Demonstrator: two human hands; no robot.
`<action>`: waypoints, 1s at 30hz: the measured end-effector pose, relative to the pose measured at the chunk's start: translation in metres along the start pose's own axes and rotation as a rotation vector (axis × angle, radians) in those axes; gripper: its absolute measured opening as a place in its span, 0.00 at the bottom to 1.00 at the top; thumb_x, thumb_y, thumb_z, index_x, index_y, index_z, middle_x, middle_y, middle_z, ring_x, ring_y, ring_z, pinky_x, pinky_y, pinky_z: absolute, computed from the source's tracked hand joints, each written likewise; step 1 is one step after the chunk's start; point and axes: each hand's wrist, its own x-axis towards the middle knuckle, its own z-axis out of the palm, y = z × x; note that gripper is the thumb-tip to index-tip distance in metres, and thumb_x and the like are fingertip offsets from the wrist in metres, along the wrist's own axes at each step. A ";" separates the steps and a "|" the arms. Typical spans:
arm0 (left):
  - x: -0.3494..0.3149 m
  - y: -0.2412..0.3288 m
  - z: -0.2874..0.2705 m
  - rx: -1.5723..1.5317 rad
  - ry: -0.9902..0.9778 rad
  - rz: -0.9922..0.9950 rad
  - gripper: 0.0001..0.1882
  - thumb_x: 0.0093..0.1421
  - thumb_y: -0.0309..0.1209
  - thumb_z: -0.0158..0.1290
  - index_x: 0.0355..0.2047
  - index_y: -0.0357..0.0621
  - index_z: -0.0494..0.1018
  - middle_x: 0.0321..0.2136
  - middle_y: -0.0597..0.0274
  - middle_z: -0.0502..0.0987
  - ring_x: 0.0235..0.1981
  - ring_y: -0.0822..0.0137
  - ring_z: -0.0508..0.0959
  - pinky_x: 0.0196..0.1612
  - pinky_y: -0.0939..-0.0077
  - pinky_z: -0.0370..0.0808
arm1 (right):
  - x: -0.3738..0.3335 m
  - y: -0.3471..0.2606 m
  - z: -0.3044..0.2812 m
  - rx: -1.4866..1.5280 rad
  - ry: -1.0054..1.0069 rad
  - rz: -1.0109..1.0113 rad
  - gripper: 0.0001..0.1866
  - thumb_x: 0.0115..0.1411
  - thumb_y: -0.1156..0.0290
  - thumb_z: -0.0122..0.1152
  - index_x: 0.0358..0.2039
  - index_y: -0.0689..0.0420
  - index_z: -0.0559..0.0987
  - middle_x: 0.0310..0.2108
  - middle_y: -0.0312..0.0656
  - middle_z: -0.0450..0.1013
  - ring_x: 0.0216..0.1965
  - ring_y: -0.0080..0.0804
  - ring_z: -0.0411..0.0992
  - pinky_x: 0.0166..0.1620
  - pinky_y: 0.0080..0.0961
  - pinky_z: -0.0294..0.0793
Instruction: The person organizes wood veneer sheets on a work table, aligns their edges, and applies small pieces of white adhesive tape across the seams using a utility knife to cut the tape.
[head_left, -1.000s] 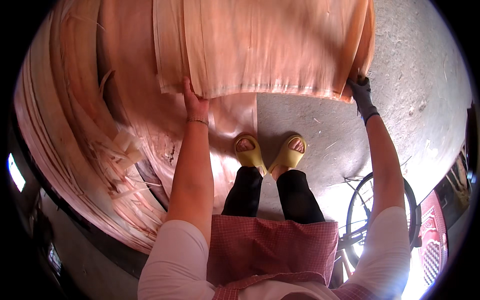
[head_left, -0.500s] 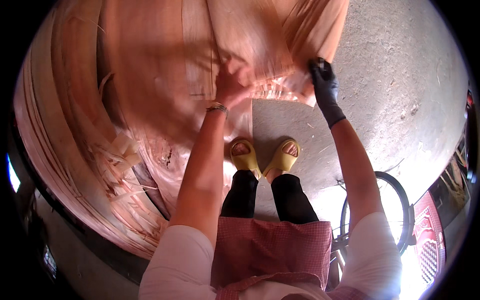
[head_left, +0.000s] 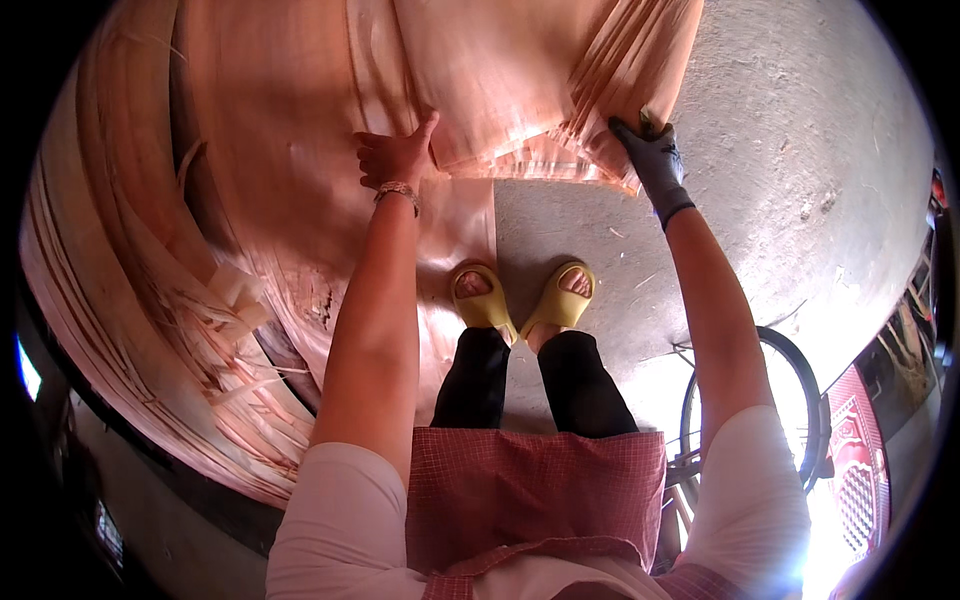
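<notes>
Thin reddish-brown wood veneer sheets (head_left: 490,80) lie in an overlapping pile in front of me, with uneven near edges. My bare left hand (head_left: 393,157), a bracelet at its wrist, rests beside the pile's near left corner. Its fingers are spread and its thumb points toward the upper sheet's edge. At the near right corner, my right hand (head_left: 655,160) in a dark grey glove holds the edge of the sheets. Its thumb lies over the veneer; the other fingers are partly hidden at the outer side.
A tall, curving stack of veneer (head_left: 130,220) with splintered strips (head_left: 235,350) stands to my left. Grey concrete floor (head_left: 790,150) extends to the right. My yellow slippers (head_left: 557,298) are just below the pile. Behind my right arm is a bicycle wheel (head_left: 812,400).
My left hand has moved left, from over the sheets to their left edge, with its fingers spreading. The right hand stays near the right corner. The upper sheet's near edge now lies lower and straighter.
</notes>
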 end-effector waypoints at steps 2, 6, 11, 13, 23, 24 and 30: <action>0.002 0.006 -0.005 -0.069 -0.160 0.023 0.72 0.34 0.74 0.57 0.65 0.32 0.43 0.55 0.35 0.66 0.57 0.43 0.67 0.58 0.47 0.58 | 0.013 0.022 -0.013 0.222 -0.090 -0.067 0.41 0.48 0.54 0.73 0.52 0.71 0.67 0.48 0.46 0.74 0.48 0.33 0.73 0.51 0.25 0.71; 0.027 -0.014 0.002 -0.140 -0.233 0.171 0.62 0.38 0.71 0.58 0.60 0.32 0.57 0.53 0.45 0.71 0.56 0.47 0.69 0.58 0.48 0.58 | 0.012 0.020 -0.033 0.482 -0.306 0.053 0.35 0.52 0.62 0.71 0.54 0.71 0.69 0.45 0.44 0.75 0.44 0.29 0.74 0.49 0.23 0.72; 0.000 -0.003 0.013 -0.847 -0.384 0.428 0.43 0.47 0.58 0.63 0.54 0.38 0.68 0.48 0.58 0.74 0.48 0.62 0.73 0.51 0.66 0.69 | -0.013 -0.013 -0.061 0.673 -0.398 0.102 0.29 0.55 0.63 0.67 0.51 0.70 0.72 0.44 0.45 0.75 0.42 0.28 0.74 0.48 0.24 0.73; 0.003 -0.003 0.032 -0.880 -0.329 0.448 0.38 0.48 0.51 0.66 0.53 0.39 0.69 0.46 0.60 0.74 0.46 0.67 0.73 0.48 0.69 0.70 | -0.017 -0.018 -0.070 0.708 -0.434 0.073 0.27 0.57 0.63 0.65 0.51 0.70 0.72 0.44 0.44 0.75 0.43 0.28 0.74 0.49 0.23 0.73; -0.064 0.012 -0.122 -0.986 -0.621 0.280 0.19 0.49 0.36 0.66 0.39 0.39 0.78 0.34 0.62 0.80 0.35 0.69 0.78 0.38 0.70 0.78 | -0.063 -0.048 -0.160 0.817 -0.496 -0.082 0.26 0.60 0.62 0.60 0.53 0.67 0.71 0.49 0.46 0.72 0.51 0.30 0.71 0.56 0.23 0.69; -0.078 0.008 -0.148 -0.981 -0.632 0.258 0.18 0.49 0.36 0.66 0.38 0.39 0.77 0.33 0.62 0.79 0.34 0.68 0.78 0.37 0.69 0.78 | -0.072 -0.056 -0.167 0.795 -0.494 -0.110 0.26 0.60 0.63 0.61 0.53 0.67 0.70 0.48 0.47 0.72 0.50 0.30 0.71 0.55 0.23 0.70; -0.146 -0.051 -0.244 -0.990 -0.741 0.189 0.22 0.52 0.44 0.63 0.41 0.44 0.73 0.36 0.63 0.76 0.37 0.67 0.77 0.38 0.67 0.79 | -0.195 -0.108 -0.235 0.741 -0.491 -0.040 0.26 0.55 0.66 0.66 0.51 0.65 0.71 0.43 0.44 0.75 0.38 0.31 0.76 0.43 0.26 0.79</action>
